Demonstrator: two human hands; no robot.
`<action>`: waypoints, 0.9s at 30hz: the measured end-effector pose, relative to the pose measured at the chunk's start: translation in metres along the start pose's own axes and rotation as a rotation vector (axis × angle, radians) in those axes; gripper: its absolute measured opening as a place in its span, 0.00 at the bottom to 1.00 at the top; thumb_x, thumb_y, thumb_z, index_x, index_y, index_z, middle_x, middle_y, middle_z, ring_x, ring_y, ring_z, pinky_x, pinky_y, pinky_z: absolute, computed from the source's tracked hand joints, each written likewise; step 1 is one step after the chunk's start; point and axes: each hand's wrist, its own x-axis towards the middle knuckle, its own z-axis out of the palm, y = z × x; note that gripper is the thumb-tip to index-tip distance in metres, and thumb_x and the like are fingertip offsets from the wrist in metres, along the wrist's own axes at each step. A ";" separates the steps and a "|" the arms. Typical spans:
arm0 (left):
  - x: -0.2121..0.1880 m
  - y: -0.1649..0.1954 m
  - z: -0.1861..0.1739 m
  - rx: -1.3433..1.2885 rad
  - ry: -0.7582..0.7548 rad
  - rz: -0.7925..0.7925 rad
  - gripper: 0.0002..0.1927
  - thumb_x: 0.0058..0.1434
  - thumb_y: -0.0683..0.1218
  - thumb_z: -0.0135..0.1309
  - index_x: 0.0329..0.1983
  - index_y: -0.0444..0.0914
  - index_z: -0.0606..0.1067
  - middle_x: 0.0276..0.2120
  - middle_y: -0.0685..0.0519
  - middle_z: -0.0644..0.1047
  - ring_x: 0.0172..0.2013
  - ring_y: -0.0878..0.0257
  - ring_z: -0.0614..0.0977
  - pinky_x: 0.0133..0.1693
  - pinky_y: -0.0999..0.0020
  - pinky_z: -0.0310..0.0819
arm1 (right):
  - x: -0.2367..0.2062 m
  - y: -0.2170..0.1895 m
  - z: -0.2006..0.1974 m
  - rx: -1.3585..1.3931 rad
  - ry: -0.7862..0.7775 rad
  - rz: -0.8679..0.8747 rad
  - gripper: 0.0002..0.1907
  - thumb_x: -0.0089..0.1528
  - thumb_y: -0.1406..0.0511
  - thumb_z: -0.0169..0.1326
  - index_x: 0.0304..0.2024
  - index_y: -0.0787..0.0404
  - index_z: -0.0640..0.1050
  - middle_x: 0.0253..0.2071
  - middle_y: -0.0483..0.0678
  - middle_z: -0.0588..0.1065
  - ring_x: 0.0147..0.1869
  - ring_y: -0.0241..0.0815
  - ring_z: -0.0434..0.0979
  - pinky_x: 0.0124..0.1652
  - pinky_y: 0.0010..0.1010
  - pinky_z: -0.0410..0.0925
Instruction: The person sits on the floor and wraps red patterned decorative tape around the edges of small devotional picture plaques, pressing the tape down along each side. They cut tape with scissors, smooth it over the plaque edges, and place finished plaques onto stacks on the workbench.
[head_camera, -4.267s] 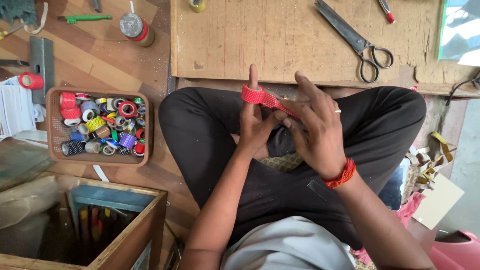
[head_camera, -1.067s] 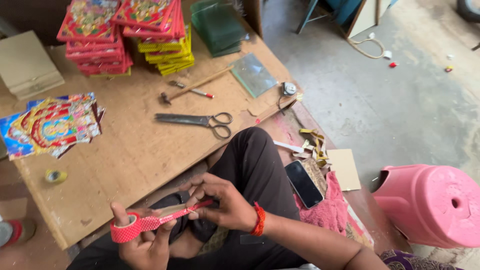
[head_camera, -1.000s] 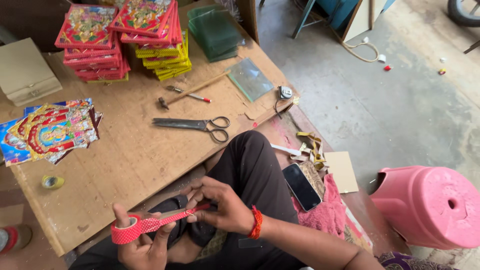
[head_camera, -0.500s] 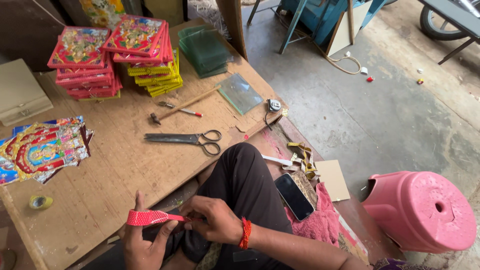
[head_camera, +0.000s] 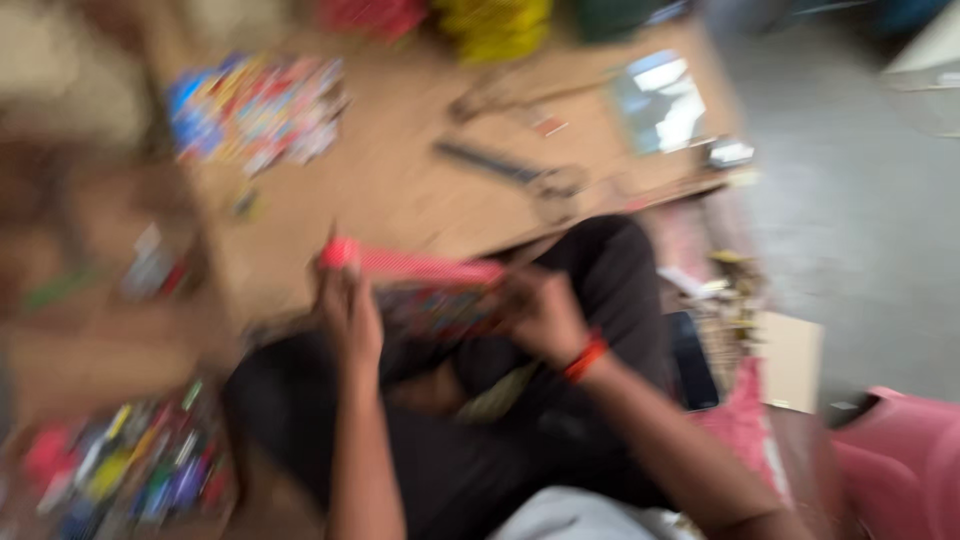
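**Red tape stretched between both hands**

Frame heavily blurred. Red tape strip (head_camera: 420, 266) runs level just below the counter (head_camera: 400, 190) edge, above the lap. Left hand (head_camera: 350, 300) pinches its roll end; right hand (head_camera: 540, 310) grips the other end. Scissors (head_camera: 520, 172) lie on counter beyond the tape, untouched. Finger detail unreadable.

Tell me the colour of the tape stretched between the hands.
Red tape; the blurred head view shows it best.
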 end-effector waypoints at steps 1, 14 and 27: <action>0.011 -0.015 -0.010 -0.084 -0.022 -0.106 0.27 0.75 0.55 0.46 0.70 0.34 0.68 0.64 0.47 0.72 0.64 0.53 0.73 0.61 0.61 0.71 | 0.003 0.010 -0.002 0.009 -0.035 -0.030 0.11 0.49 0.78 0.61 0.34 0.66 0.78 0.32 0.49 0.77 0.35 0.33 0.82 0.31 0.28 0.76; 0.000 -0.025 0.015 -0.464 0.111 -0.197 0.47 0.62 0.36 0.64 0.79 0.34 0.52 0.40 0.54 0.76 0.42 0.67 0.79 0.49 0.70 0.79 | 0.001 0.043 -0.001 0.418 -0.052 0.228 0.13 0.65 0.74 0.60 0.51 0.72 0.75 0.48 0.52 0.80 0.51 0.35 0.81 0.52 0.26 0.74; -0.009 -0.025 0.013 -0.412 0.110 -0.152 0.45 0.64 0.39 0.65 0.79 0.36 0.54 0.38 0.53 0.78 0.39 0.68 0.81 0.45 0.72 0.80 | -0.002 0.040 -0.003 0.398 -0.053 0.185 0.11 0.67 0.75 0.61 0.50 0.72 0.74 0.47 0.51 0.80 0.52 0.33 0.80 0.52 0.24 0.73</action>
